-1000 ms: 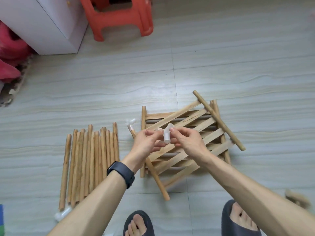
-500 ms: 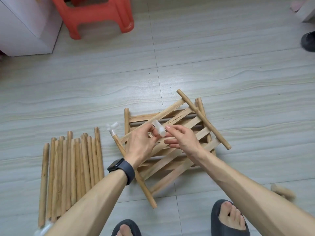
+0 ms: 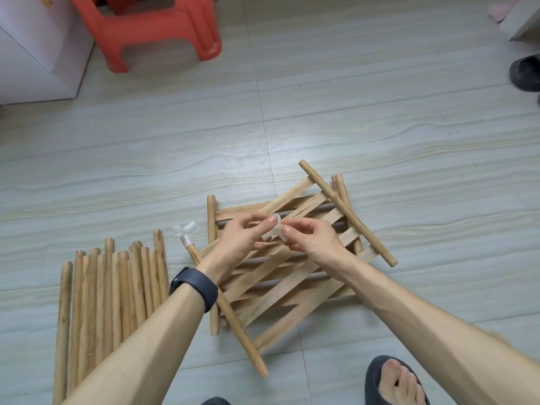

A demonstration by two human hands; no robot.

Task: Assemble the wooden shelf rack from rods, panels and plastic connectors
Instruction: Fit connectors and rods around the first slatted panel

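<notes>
My left hand (image 3: pixel 242 238) and my right hand (image 3: pixel 311 239) pinch one translucent white plastic connector (image 3: pixel 273 231) between their fingertips, held above a stack of slatted wooden panels (image 3: pixel 295 276) lying askew on the floor. A wooden rod (image 3: pixel 230 311) with another white connector (image 3: pixel 184 229) on its far end lies across the panels' left side, under my left wrist. A second loose rod (image 3: pixel 346 211) lies slantwise on the panels' right side. Several loose rods (image 3: pixel 111 290) lie side by side on the floor to the left.
A red plastic stool (image 3: pixel 152 27) and a white cabinet (image 3: pixel 35 54) stand at the far left. A dark shoe (image 3: pixel 526 73) sits at the right edge. My sandalled foot (image 3: pixel 394 381) is at the bottom right. Grey tiled floor lies all around.
Both hands have kept hold of the connector and turned it between the fingertips. The camera view has shifted, so the stool and cabinet sit further left in the frame.
</notes>
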